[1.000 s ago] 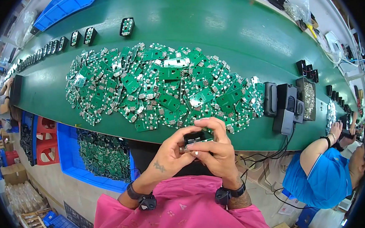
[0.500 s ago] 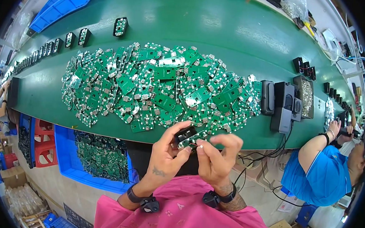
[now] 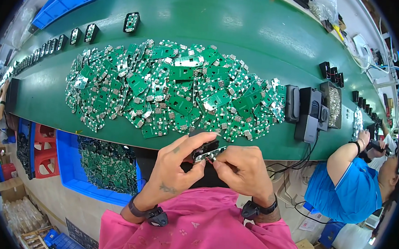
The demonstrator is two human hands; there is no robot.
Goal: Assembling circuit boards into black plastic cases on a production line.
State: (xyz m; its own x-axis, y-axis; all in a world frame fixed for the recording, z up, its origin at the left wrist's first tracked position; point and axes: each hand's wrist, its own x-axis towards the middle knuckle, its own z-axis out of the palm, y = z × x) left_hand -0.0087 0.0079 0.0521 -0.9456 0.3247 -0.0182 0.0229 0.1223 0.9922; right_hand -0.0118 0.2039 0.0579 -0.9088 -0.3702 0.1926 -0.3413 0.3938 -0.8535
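Note:
Above my lap, at the table's near edge, my left hand (image 3: 175,165) grips a small black plastic housing (image 3: 201,149) between thumb and fingers. A green circuit board (image 3: 209,153) with silver parts sits at the housing's open side, tilted. My right hand (image 3: 246,169) is closed, with thumb and forefinger pinched together at the board's right end. Whatever lies between those fingertips is too small and hidden to make out. Just beyond both hands spreads a large heap of loose green circuit boards (image 3: 180,103) on the green table (image 3: 206,15).
Black housings with boards (image 3: 91,33) stand in a row at the far left. Right of the heap are dark grey box-shaped devices (image 3: 309,114) with cables and a tray of small metal parts (image 3: 333,105). A blue bin (image 3: 68,171) of boards stands lower left. A co-worker in blue (image 3: 348,190) sits at right.
My right hand's raised fingers have curled in, and its pinch has moved against the board's end. The housing has tipped, showing its board more edge-on. Red wire seen near the fingertips earlier is now hidden.

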